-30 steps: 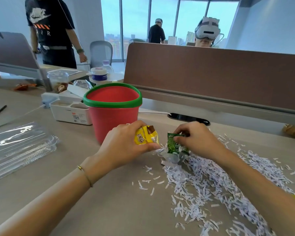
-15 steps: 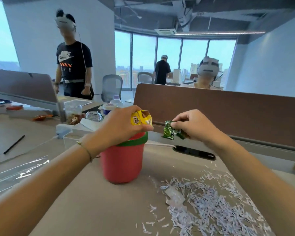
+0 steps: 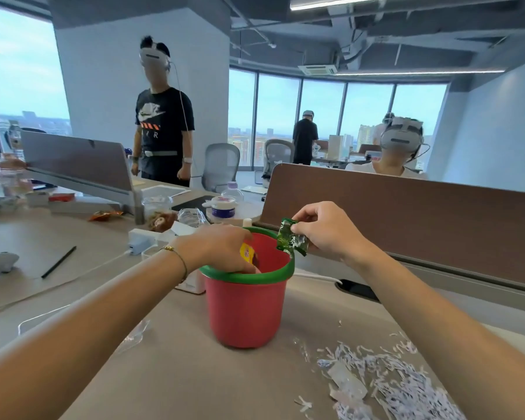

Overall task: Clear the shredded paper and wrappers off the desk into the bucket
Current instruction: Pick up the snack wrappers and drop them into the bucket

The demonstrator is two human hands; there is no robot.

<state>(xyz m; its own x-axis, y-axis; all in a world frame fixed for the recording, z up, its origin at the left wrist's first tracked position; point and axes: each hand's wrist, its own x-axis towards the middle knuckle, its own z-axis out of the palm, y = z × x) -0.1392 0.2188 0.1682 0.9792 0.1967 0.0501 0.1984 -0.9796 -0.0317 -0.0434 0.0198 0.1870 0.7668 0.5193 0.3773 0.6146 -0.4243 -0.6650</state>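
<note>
1. Half a second before, both of our hands were raised level above the bucket; at this moment the left hand (image 3: 222, 248) had dropped into the mouth of the bucket (image 3: 246, 310), fingers curled round the yellow wrapper (image 3: 246, 253), which sat below the green rim.
2. The right hand (image 3: 325, 234) hung over the rim at the bucket's 2 o'clock, thumb and forefinger pinching the green wrapper (image 3: 291, 241) by its top edge, the rest dangling just above the rim.
3. We judged the yellow wrapper a release away from being binned and the green one next; neither had been let go.
4. The yellow wrapper showed only as a glossy scrap with a red mark, mostly hidden by the fingers. The green one looked crumpled and foil-like, with a printed panel near its lower edge.
5. The shredded paper (image 3: 391, 380) lay untouched on the surface (image 3: 194, 374) at the bucket's 5 o'clock: a loose drift of thin white strips with a clear plastic scrap (image 3: 347, 383) among them.
6. We judged most of the task remained, the shreds being the bulk.
</note>
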